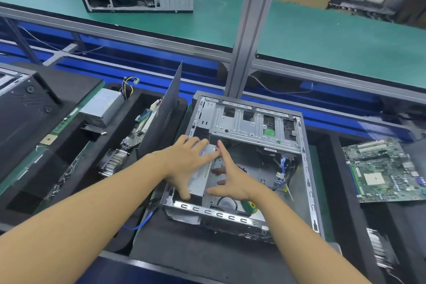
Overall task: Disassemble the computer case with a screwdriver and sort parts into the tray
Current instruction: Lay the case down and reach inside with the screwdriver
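**A:** Two hands are set on the metal box, which is lodged in the near left corner of the computer case. The case itself lies open near the worktop's front edge. How is the box held?

**B:** The left hand is laid over the top, with the fingers draped over the far edge and the thumb hooked down the near end. The right hand is spread wide, fingers apart and straight. Its tips are laid against the box's right side, and nothing is clamped by it.

**A:** What should be minded in lifting it out?

**B:** It should be checked that every screw is out, which cannot be told from here. The box is best raised level and slowly, so that the cables by the case's right wall are not snagged. The screwdriver, lying inside by the near wall under the right wrist, should be avoided.

**A:** And afterwards?

**B:** The box would likely be carried to the tray at the worktop's left, where other parts are already sorted.
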Demonstrator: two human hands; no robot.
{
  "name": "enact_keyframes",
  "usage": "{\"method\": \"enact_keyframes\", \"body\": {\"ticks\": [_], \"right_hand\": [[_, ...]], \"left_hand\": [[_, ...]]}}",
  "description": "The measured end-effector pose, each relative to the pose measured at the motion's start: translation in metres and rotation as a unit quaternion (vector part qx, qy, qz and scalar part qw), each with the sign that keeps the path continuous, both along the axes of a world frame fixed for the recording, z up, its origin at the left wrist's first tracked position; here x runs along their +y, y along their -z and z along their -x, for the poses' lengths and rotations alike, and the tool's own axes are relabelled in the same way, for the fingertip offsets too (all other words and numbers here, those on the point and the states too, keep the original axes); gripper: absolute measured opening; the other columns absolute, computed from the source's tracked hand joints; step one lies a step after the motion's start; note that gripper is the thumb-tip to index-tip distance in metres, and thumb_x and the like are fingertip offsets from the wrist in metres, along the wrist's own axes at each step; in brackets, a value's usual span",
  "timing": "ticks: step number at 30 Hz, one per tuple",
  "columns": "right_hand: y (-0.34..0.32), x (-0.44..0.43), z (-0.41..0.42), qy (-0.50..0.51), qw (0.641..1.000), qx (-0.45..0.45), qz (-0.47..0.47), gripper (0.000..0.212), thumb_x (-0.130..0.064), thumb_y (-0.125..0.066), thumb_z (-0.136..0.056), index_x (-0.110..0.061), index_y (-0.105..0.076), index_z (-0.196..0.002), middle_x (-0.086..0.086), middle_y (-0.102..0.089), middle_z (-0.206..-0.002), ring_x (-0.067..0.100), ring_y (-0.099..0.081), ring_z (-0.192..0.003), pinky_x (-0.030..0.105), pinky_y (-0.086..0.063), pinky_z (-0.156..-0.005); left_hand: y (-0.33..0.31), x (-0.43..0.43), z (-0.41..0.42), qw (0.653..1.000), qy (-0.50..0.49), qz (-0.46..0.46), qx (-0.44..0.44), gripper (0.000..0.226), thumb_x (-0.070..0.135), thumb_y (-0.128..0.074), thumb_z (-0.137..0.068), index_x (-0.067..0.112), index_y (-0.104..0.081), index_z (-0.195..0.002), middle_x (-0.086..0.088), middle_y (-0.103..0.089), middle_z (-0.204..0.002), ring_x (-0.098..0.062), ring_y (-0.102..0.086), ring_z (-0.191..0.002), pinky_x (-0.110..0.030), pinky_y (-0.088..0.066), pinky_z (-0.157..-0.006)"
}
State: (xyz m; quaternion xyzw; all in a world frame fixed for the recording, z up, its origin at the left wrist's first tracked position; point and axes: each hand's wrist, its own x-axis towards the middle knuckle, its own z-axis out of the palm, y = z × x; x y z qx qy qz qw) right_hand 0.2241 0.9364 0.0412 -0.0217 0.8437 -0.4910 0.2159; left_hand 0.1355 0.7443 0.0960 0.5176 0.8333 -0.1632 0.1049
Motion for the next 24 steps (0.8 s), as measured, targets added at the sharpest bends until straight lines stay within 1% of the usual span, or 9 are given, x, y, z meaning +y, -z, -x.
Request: {"method": "enact_keyframes", "body": {"ticks": [2,4,5,7,9,11,13,17,24], "right_hand": [[-0.001,0.003,-0.003,0.007,1.000,0.001,0.009,0.118,-0.026,-0.071,-0.078,-0.071,0.017,-0.141,-0.024,-0.003,-0.164,-0.005,-0.051,-0.127,0.022,-0.054,-0.087],[0.001,0.003,-0.008,0.015,1.000,0.010,0.013,0.116,-0.030,-0.071,-0.074,-0.071,0.015,-0.142,-0.026,-0.004,-0.164,-0.001,-0.043,-0.137,0.025,-0.053,-0.092],[0.003,0.001,-0.010,0.013,1.000,0.020,0.006,0.121,-0.036,-0.077,-0.073,-0.069,0.017,-0.143,-0.027,0.000,-0.164,0.003,-0.034,-0.144,0.028,-0.048,-0.103],[0.005,-0.007,-0.011,0.002,0.998,0.060,-0.035,0.137,-0.052,-0.088,-0.066,-0.062,0.024,-0.145,-0.030,0.016,-0.162,0.007,-0.009,-0.154,0.036,-0.028,-0.120],[0.004,-0.015,-0.007,-0.009,0.991,0.101,-0.084,0.149,-0.058,-0.091,-0.057,-0.057,0.028,-0.146,-0.030,0.030,-0.158,0.008,0.010,-0.154,0.041,-0.016,-0.120],[0.001,-0.021,-0.002,-0.020,0.987,0.114,-0.114,0.153,-0.058,-0.093,-0.053,-0.056,0.029,-0.146,-0.024,0.034,-0.158,0.008,0.017,-0.152,0.046,-0.018,-0.118],[0.000,-0.023,0.000,-0.026,0.986,0.115,-0.121,0.152,-0.060,-0.091,-0.052,-0.056,0.029,-0.146,-0.019,0.030,-0.161,0.009,0.013,-0.153,0.050,-0.026,-0.118],[0.000,-0.020,0.006,-0.033,0.986,0.122,-0.109,0.148,-0.054,-0.090,-0.053,-0.057,0.024,-0.148,-0.011,0.005,-0.158,0.027,-0.018,-0.149,0.050,-0.041,-0.110],[0.010,-0.019,0.018,-0.018,0.990,0.131,-0.049,0.147,-0.041,-0.095,-0.057,-0.060,0.019,-0.148,-0.021,0.002,-0.150,0.023,-0.014,-0.149,0.038,-0.038,-0.109]], "left_hand": [[0.003,0.000,0.002,1.000,-0.005,-0.011,-0.005,0.137,0.080,-0.053,-0.040,0.034,0.009,-0.153,-0.015,-0.023,-0.146,-0.037,-0.030,-0.129,-0.051,-0.025,-0.106],[0.004,-0.002,0.003,1.000,-0.005,-0.017,-0.008,0.136,0.080,-0.051,-0.039,0.036,0.007,-0.153,-0.015,-0.024,-0.144,-0.037,-0.031,-0.128,-0.051,-0.026,-0.105],[0.004,-0.002,0.003,1.000,-0.003,-0.018,-0.007,0.135,0.080,-0.052,-0.039,0.035,0.005,-0.154,-0.015,-0.025,-0.143,-0.036,-0.032,-0.127,-0.051,-0.026,-0.104],[0.003,-0.003,0.002,1.000,-0.004,-0.025,0.001,0.132,0.080,-0.054,-0.040,0.031,-0.003,-0.152,-0.017,-0.027,-0.144,-0.036,-0.033,-0.127,-0.051,-0.028,-0.103],[0.002,-0.003,-0.001,0.999,-0.004,-0.030,0.010,0.127,0.079,-0.057,-0.042,0.024,-0.014,-0.148,-0.019,-0.028,-0.146,-0.038,-0.033,-0.129,-0.051,-0.029,-0.104],[0.002,-0.004,-0.005,0.999,0.001,-0.034,0.025,0.125,0.079,-0.059,-0.043,0.017,-0.023,-0.146,-0.019,-0.028,-0.146,-0.038,-0.035,-0.127,-0.049,-0.031,-0.103],[0.003,-0.006,-0.007,0.999,0.007,-0.036,0.032,0.126,0.080,-0.058,-0.044,0.016,-0.025,-0.148,-0.018,-0.029,-0.145,-0.036,-0.036,-0.124,-0.048,-0.031,-0.101],[0.003,-0.006,-0.003,0.999,-0.001,-0.039,0.019,0.129,0.081,-0.058,-0.047,0.019,-0.016,-0.153,-0.016,-0.028,-0.146,-0.035,-0.032,-0.127,-0.047,-0.030,-0.104],[0.008,-0.008,0.011,0.999,-0.003,-0.044,0.015,0.128,0.080,-0.059,-0.045,0.028,-0.006,-0.150,-0.015,-0.026,-0.145,-0.037,-0.030,-0.131,-0.049,-0.030,-0.106]]}}
